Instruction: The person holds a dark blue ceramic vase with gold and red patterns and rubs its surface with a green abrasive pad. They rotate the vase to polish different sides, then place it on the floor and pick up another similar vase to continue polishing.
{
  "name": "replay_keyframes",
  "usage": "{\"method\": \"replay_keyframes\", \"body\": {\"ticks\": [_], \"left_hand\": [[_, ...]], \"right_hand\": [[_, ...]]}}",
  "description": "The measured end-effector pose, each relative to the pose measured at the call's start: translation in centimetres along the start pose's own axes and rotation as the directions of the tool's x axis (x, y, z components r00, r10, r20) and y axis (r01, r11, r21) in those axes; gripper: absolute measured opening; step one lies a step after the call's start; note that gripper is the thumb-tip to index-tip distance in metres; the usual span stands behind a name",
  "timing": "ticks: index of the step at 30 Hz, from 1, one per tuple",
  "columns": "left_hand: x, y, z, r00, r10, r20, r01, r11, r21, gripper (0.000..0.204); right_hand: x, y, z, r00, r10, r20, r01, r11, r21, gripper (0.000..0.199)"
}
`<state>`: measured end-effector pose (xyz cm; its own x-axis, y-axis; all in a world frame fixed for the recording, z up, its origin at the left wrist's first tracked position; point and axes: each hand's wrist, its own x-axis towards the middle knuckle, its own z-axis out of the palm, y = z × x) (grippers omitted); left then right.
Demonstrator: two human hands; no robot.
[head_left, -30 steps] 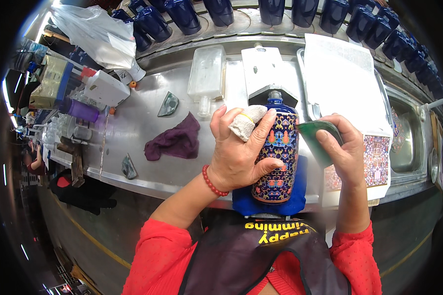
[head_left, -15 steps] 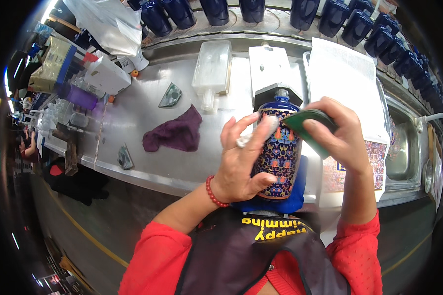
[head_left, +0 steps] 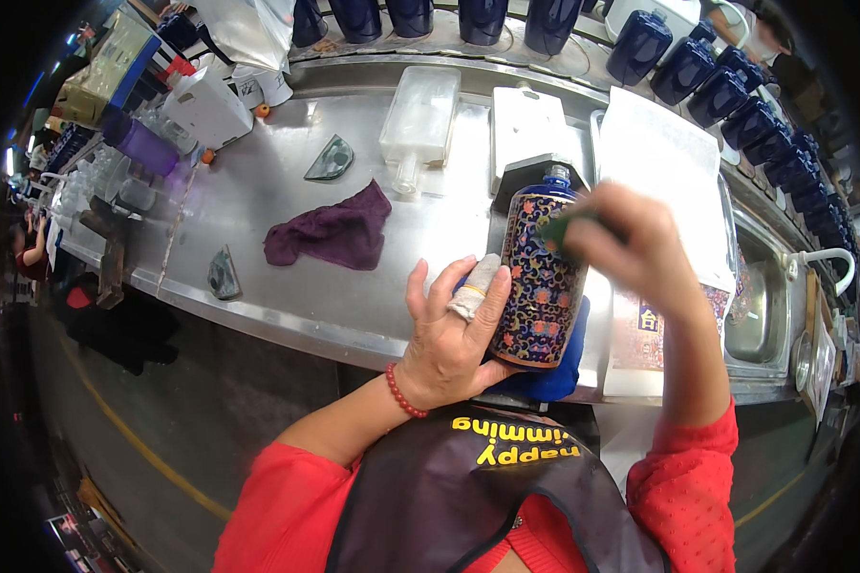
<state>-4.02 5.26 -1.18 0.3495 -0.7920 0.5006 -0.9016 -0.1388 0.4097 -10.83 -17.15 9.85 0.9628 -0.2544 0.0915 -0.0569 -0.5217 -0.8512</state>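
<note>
A dark blue bottle (head_left: pixel 541 286) with a colourful floral pattern lies tilted before me, its clear neck away from me, at a black angular rest (head_left: pixel 518 178). My left hand (head_left: pixel 454 339) steadies its lower left side, thumb at the base and other fingers spread; one finger is wrapped in pale cloth (head_left: pixel 478 289). My right hand (head_left: pixel 631 239), smeared by motion, grips a green scraper (head_left: pixel 556 229) against the bottle's upper right face. Beneath the bottle's lower end is blue material (head_left: pixel 569 358).
A purple cloth (head_left: pixel 334 234), two dark green pieces (head_left: pixel 330 159) and a clear glass bottle (head_left: pixel 420 115) lie on the metal bench (head_left: pixel 287 301). At right are patterned sheets (head_left: pixel 640 329), white paper (head_left: pixel 659 158) and a sink (head_left: pixel 764 320). Blue bottles (head_left: pixel 483 21) line the conveyor behind.
The bottle has turned slightly and shows another part of its pattern. My left hand has shifted from over its front to its lower left side. The scraper has moved against the upper face.
</note>
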Motion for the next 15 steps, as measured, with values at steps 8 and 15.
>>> {"method": "replay_keyframes", "body": {"ticks": [8,15], "left_hand": [[1.5,1.6,-1.3,0.994,0.108,0.029,-0.112,0.963,0.245,0.082],[2.2,1.6,-1.4,0.974,0.227,-0.004,-0.209,0.904,0.373,0.072]], "right_hand": [[1.3,1.1,-0.5,0.892,-0.213,-0.398,-0.03,0.852,-0.522,0.022],[1.9,1.1,-0.4,0.925,0.044,-0.379,-0.174,0.932,-0.318,0.022]]}}
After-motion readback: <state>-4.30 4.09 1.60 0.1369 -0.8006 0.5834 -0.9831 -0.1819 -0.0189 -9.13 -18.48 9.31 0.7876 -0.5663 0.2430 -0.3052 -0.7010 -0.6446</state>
